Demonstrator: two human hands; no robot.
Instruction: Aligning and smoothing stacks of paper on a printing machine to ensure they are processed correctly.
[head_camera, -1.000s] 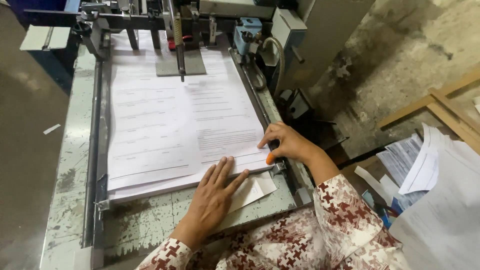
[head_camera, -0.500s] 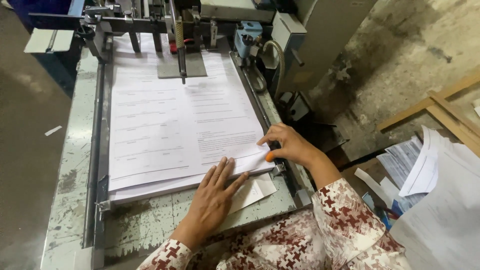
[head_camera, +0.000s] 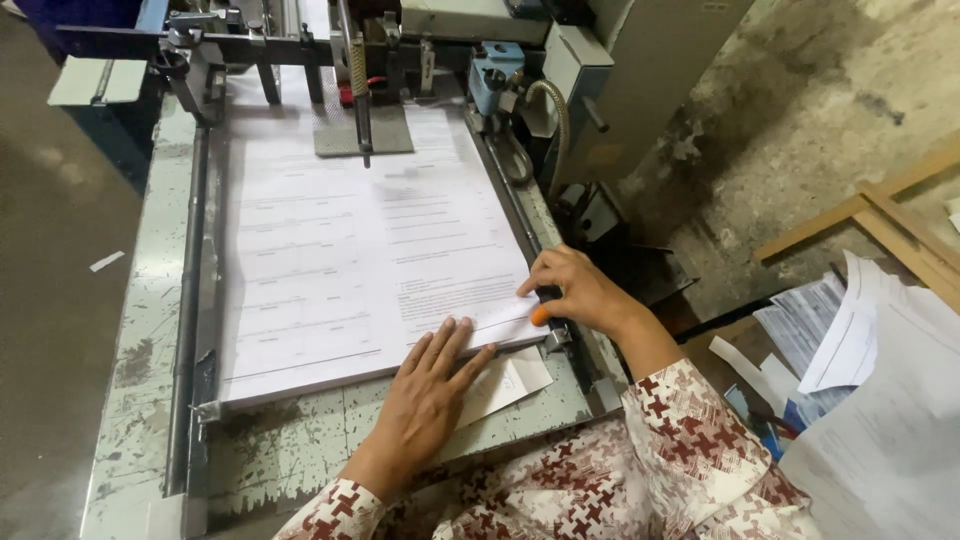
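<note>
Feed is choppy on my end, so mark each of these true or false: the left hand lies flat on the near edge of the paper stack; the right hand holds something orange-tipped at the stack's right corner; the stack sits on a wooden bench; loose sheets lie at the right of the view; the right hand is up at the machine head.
1. The left hand lies flat on the near edge of the paper stack. True.
2. The right hand holds an orange-tipped tool at the stack's near right corner. True.
3. The stack sits on a wooden bench. False: it lies on a worn, painted metal machine table.
4. Loose sheets lie at the right of the view. True.
5. The right hand is up at the machine head. False: it is at the near right corner of the stack.
</note>
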